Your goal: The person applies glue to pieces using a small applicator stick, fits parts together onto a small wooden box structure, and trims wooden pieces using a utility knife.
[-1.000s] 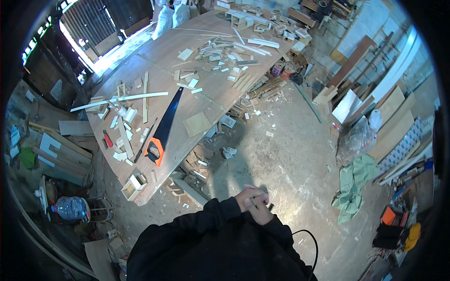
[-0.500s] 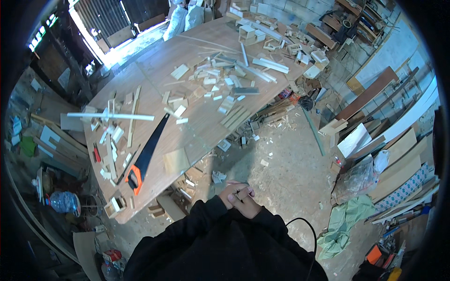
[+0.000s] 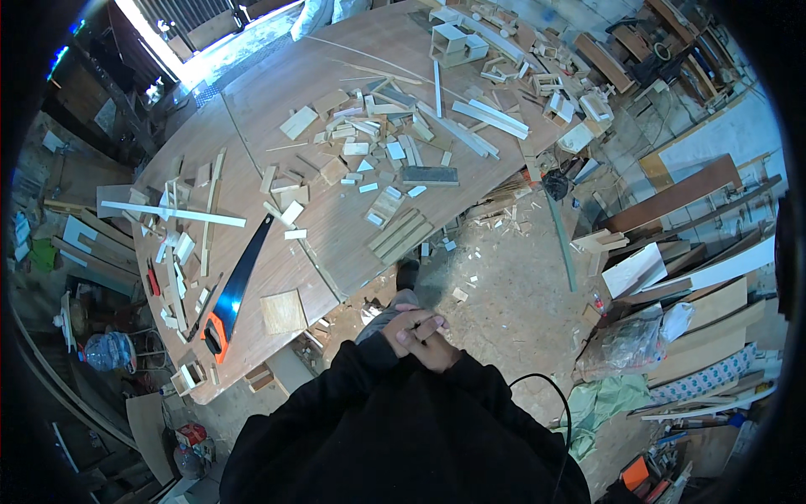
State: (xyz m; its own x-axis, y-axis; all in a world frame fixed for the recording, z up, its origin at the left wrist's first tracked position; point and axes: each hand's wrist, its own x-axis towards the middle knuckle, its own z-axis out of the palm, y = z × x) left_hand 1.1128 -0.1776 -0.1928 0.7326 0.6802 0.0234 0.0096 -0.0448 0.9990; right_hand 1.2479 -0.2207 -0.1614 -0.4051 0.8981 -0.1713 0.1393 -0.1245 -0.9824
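My left hand (image 3: 398, 327) and my right hand (image 3: 434, 349) are clasped together in front of my body, fingers folded over each other. No tool or piece of wood shows in either one. Ahead and to the left is the wooden table (image 3: 277, 118). On it, nearest my hands, lies a square wooden block (image 3: 284, 312) at the front edge. Left of that rests a handsaw (image 3: 238, 286) with a dark blade and an orange and black handle. Below the table's edge, my leg (image 3: 405, 297) and dark shoe (image 3: 407, 273) show.
Wood offcuts (image 3: 353, 147) cover the table's middle, with small wooden boxes (image 3: 457, 44) at its far end. A pale strip (image 3: 173, 213) and red-handled pliers (image 3: 153, 279) lie left. Boards (image 3: 672, 197) lean along the right wall, near green cloth (image 3: 598, 407). Scraps litter the floor.
The table and saw have shifted left in view, and a leg and shoe have appeared beyond my hands. My hands stay clasped, their fingers slightly rearranged.
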